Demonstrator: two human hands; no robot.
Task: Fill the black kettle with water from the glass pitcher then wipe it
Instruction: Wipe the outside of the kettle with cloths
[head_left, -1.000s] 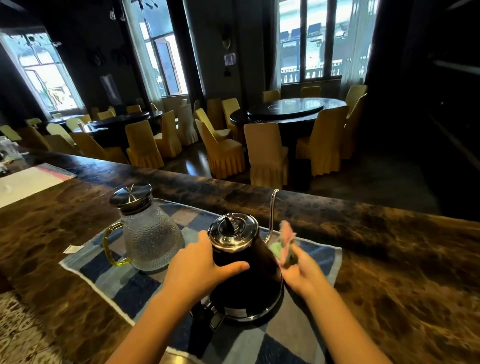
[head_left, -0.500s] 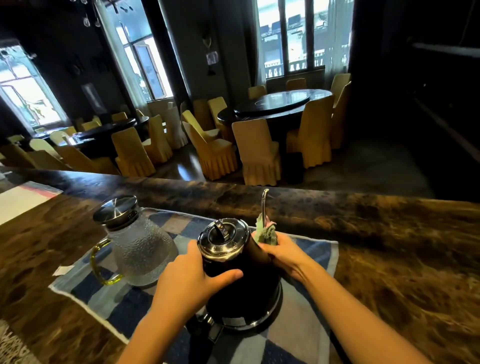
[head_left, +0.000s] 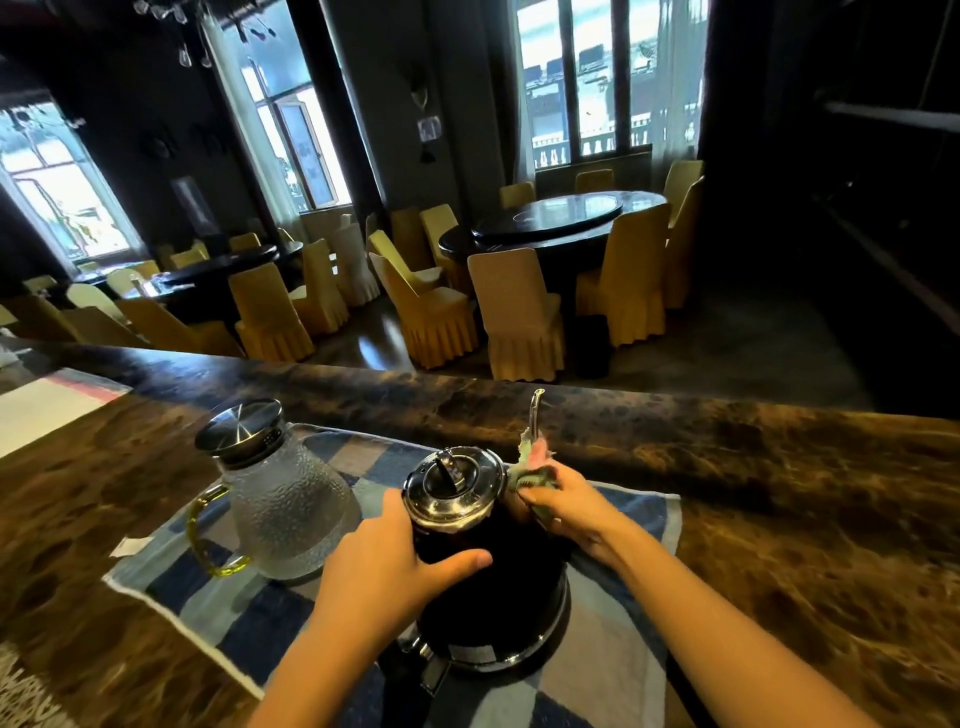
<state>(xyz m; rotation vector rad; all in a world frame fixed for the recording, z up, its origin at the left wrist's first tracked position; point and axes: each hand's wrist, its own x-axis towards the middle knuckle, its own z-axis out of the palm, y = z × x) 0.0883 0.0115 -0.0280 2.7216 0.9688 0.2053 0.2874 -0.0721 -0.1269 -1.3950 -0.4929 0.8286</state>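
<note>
Two vessels stand on a blue checked mat (head_left: 631, 525) on the bench (head_left: 805, 519): the glass pitcher (head_left: 283, 501) at left, lid on, and the black kettle (head_left: 493, 587) just beside it. The left hand (head_left: 384, 566) grips the kettle's side; the right hand (head_left: 569, 506) pinches a small cloth (head_left: 530, 465) against the spout's foot.

The kettle (head_left: 493, 587) is glossy black with a mirror-silver lid (head_left: 453, 486), and the cloth (head_left: 532, 465) beside it is green and pink. Left of it, the pitcher (head_left: 288, 514) is clear dimpled glass with a yellow-green handle (head_left: 200, 535), on a navy, pale-blue and grey checked mat (head_left: 249, 618) over a mottled brown counter (head_left: 779, 519).
</note>
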